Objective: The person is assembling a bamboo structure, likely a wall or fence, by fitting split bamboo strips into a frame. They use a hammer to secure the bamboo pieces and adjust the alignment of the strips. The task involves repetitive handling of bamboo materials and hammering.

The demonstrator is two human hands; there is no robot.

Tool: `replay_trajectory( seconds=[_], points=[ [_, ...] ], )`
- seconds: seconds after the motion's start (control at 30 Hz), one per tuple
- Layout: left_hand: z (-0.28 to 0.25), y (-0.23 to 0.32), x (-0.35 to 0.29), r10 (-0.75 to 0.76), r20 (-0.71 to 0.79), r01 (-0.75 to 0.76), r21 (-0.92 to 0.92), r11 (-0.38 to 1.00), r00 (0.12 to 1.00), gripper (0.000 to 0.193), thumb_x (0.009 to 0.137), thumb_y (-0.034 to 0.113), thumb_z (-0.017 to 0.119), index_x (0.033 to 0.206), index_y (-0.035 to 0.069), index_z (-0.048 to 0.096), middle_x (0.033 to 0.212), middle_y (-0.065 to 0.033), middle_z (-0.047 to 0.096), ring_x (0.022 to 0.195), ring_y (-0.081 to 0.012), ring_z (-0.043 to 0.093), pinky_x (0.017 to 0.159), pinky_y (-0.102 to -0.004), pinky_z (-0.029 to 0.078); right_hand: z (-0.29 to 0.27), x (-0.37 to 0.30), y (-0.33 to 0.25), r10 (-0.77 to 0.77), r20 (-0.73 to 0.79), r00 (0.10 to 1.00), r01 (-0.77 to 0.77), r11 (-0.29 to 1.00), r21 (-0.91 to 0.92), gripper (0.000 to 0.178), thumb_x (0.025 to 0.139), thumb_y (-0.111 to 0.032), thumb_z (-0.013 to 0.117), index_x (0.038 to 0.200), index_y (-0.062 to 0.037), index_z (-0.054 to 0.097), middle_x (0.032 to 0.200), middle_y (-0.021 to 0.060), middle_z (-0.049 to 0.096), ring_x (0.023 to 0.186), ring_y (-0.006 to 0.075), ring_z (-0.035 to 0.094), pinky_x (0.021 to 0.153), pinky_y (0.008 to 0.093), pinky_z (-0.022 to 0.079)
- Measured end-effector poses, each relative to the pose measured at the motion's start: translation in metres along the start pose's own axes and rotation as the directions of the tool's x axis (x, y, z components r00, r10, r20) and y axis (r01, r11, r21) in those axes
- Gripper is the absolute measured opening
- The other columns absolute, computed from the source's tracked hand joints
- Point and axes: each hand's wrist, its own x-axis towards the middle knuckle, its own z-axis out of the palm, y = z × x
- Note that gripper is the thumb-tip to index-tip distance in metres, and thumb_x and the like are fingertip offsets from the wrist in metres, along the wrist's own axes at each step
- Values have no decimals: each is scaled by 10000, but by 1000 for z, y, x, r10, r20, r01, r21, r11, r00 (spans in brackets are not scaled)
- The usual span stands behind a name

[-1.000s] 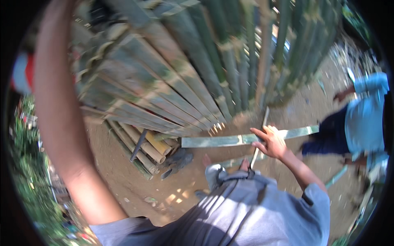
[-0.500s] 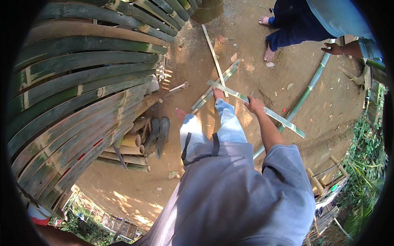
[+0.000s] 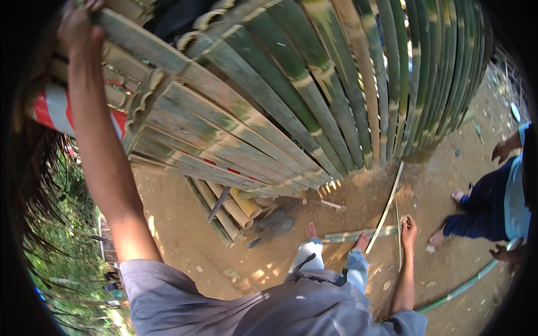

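Observation:
My left hand (image 3: 81, 28) is raised at the upper left, its fingers closed at the end of a long bamboo slat (image 3: 145, 42) on the slatted bamboo wall. The fingertips lie partly at the picture's dark rim. My right hand (image 3: 409, 231) is low on the right, closed on a split bamboo strip (image 3: 400, 255) that shows almost edge-on as a thin line. Beside it a pale narrow strip (image 3: 386, 204) slants over the ground. Near my bare feet lie green bamboo pieces (image 3: 336, 236).
The slatted bamboo wall (image 3: 291, 73) curves across the top. Cut bamboo poles (image 3: 227, 210) and dark boots (image 3: 274, 227) lie under it. A person (image 3: 482, 196) in dark trousers stands barefoot at the right. A long green bamboo pole (image 3: 465, 288) lies at the lower right.
My view has swung left toward the bamboo wall. My left arm has come up to a slat. The strip in my right hand has turned from broad side to edge-on.

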Motion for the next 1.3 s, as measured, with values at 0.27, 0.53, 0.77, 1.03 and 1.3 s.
replay_trajectory(
  seconds=[0.27,0.53,0.77,1.03,1.3],
  points=[
    [74,24,-72,-6,-171,-29,-200,979,985,277,1031,333,506,980,61,497,760,-62,551,581,-134,539,508,-281,477,-72,-25,-576,-895,-234,381,914,325,243,424,1007,-267,587,1345,-12,561,1138,109,677,1052,175,630,909,307,487],
    [110,52,-56,-33,-341,-20,-152,988,940,321,1054,382,449,938,83,433,663,-35,516,431,-107,488,360,-260,399,-47,-139,-894,-993,-120,17,996,6,87,587,996,-372,589,1376,63,482,1104,177,672,980,198,649,856,304,512],
    [105,35,-60,52,-360,-112,-146,983,931,154,1012,181,532,998,35,485,649,-41,559,434,-115,521,376,-278,411,12,-170,-949,-958,-286,29,1000,29,6,644,910,-453,669,1224,83,498,1050,274,646,992,355,657,870,426,495],
    [106,20,-49,212,-496,-114,219,969,842,165,947,118,585,1010,-3,492,690,-94,620,458,-168,586,403,-317,450,15,-159,-961,-969,-246,-35,998,-48,44,553,945,-397,638,1169,69,441,938,249,636,898,322,664,783,415,507],
    [86,58,-65,-196,-177,164,-183,969,964,271,1010,203,480,1127,-41,477,872,-236,668,881,-444,660,779,-529,479,6,-160,-966,-993,-118,-24,985,-4,-172,654,972,-472,568,1160,111,336,888,338,637,862,373,686,745,446,519]
  ],
)
